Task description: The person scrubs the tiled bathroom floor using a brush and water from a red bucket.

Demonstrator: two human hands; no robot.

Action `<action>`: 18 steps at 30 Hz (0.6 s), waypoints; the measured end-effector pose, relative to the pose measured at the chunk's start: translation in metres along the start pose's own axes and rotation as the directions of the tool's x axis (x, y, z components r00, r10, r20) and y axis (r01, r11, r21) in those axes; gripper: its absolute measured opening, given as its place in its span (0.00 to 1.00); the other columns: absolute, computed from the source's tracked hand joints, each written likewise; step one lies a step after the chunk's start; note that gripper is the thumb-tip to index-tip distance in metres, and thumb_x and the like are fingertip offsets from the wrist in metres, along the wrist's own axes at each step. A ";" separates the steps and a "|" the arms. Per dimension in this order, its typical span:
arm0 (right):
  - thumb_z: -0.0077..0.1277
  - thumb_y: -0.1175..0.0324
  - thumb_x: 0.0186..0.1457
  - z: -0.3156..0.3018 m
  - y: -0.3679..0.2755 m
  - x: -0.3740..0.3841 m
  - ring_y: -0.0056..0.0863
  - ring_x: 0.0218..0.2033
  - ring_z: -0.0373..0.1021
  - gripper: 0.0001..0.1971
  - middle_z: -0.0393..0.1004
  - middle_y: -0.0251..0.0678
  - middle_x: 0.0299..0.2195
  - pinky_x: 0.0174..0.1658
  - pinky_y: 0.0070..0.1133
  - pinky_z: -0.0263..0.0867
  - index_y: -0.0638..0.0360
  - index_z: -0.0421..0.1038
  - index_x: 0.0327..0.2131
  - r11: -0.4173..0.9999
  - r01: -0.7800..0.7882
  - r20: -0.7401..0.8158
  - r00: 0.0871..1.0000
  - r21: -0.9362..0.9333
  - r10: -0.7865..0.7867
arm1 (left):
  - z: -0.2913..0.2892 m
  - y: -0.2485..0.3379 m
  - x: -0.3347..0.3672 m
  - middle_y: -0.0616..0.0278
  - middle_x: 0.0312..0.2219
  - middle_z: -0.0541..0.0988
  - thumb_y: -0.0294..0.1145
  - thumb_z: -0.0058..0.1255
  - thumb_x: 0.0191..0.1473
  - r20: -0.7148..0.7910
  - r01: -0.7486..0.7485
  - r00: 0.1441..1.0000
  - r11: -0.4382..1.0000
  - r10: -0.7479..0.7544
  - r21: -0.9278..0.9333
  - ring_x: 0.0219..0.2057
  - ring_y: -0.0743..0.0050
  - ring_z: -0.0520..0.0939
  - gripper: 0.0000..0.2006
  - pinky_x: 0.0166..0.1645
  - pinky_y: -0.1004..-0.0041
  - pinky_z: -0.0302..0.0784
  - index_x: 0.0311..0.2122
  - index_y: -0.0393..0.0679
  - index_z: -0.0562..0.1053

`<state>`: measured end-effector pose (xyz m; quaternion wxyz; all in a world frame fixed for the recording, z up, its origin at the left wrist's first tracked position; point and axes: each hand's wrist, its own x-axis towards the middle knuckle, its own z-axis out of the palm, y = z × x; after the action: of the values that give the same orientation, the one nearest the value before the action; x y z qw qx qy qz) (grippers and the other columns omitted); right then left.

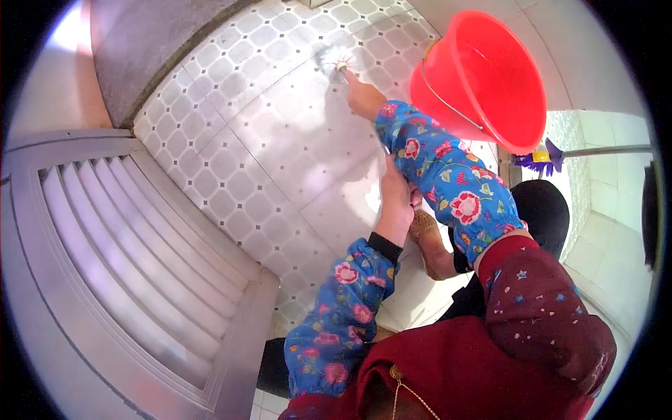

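My right hand (365, 96) reaches far out over the tiled floor, its fingers wrapped round the handle of a round brush with white bristles (337, 59). The bristles are down at the patterned tiles (280, 133). Close under my right forearm is my left hand (395, 199), fingers curled in beside the blue flowered sleeve cover (448, 171). What the left fingers hold, if anything, is hidden by that sleeve. A matching sleeve cover (343, 308) is on my left arm.
A red bucket (434, 105) with a wire handle stands at the far right, by the wall. Near it is a purple-bristled brush (546, 159) on a long pole. A grey louvred door (133, 245) fills the left. My sandalled foot (430, 245) is below my hands. A grey ledge (147, 49) lies far left.
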<state>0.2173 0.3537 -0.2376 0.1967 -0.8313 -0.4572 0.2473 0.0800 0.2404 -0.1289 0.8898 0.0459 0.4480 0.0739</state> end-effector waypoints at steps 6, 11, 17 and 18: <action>0.32 0.72 0.47 0.002 -0.021 -0.128 0.50 0.26 0.68 0.31 0.68 0.57 0.22 0.30 0.37 0.62 0.50 0.42 0.58 0.995 -0.095 0.320 0.942 -0.039 0.103 | -0.009 -0.105 -0.069 0.71 0.07 0.56 0.59 0.25 0.55 -0.137 0.076 0.986 0.984 -0.098 -0.161 0.04 0.76 0.55 0.23 0.08 0.77 0.45 0.21 0.51 0.59; 0.30 0.69 0.51 0.000 -0.016 -0.092 0.50 0.28 0.68 0.28 0.69 0.60 0.27 0.33 0.40 0.61 0.47 0.42 0.58 0.981 -0.044 0.346 0.932 -0.187 0.108 | 0.003 -0.090 -0.039 0.71 0.07 0.57 0.58 0.27 0.55 -0.097 0.016 0.994 0.970 -0.040 -0.242 0.04 0.78 0.56 0.23 0.06 0.77 0.48 0.19 0.51 0.60; 0.32 0.69 0.49 0.001 -0.034 -0.007 0.52 0.29 0.68 0.28 0.70 0.57 0.26 0.32 0.41 0.61 0.46 0.45 0.57 0.989 -0.006 0.191 0.981 -0.150 0.035 | -0.003 -0.026 0.023 0.73 0.08 0.60 0.55 0.29 0.55 0.033 -0.223 0.971 0.943 0.238 -0.247 0.05 0.81 0.57 0.21 0.07 0.79 0.47 0.21 0.52 0.63; 0.31 0.70 0.48 0.003 -0.028 -0.016 0.51 0.28 0.68 0.29 0.70 0.57 0.26 0.32 0.41 0.61 0.45 0.44 0.57 0.986 -0.022 0.206 0.977 -0.165 0.056 | -0.001 -0.047 0.013 0.72 0.08 0.60 0.56 0.27 0.55 0.003 -0.146 0.989 0.969 0.149 -0.201 0.05 0.81 0.58 0.22 0.07 0.79 0.49 0.21 0.51 0.62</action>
<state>0.1893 0.3546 -0.2204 0.0745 -0.8226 -0.4775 0.2995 0.0908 0.1967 -0.1464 0.8859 -0.0100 0.4256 0.1842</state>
